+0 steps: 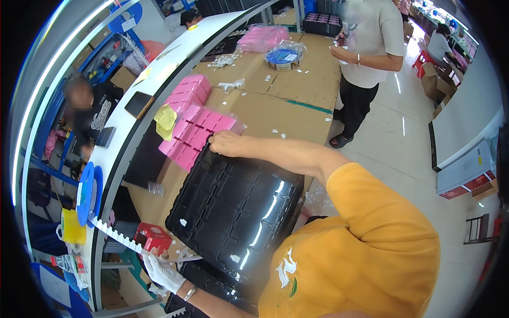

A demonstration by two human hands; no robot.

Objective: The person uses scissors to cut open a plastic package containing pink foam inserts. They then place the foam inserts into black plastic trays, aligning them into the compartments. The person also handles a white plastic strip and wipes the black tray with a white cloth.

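My right hand (227, 143), bare, grips the far edge of a glossy black compartment tray (233, 212) that lies tilted over the cardboard-covered bench (297, 85). Just beyond that hand lies a pink compartment tray (193, 135). My left hand (161, 273) wears a white glove and sits at the near-left corner of a second black tray (212, 289) lying under the first. Its fingers are curled by some thin white pieces; what they hold is unclear. A small red box (152, 237) stands next to the gloved hand.
A white curved shelf (159, 74) carries a phone (139, 104) and yellow notes (166, 119). More pink trays (188, 90) and a round blue tin (283, 55) lie farther along the bench. One person (366, 58) stands at the right, another (90, 114) sits behind the shelf.
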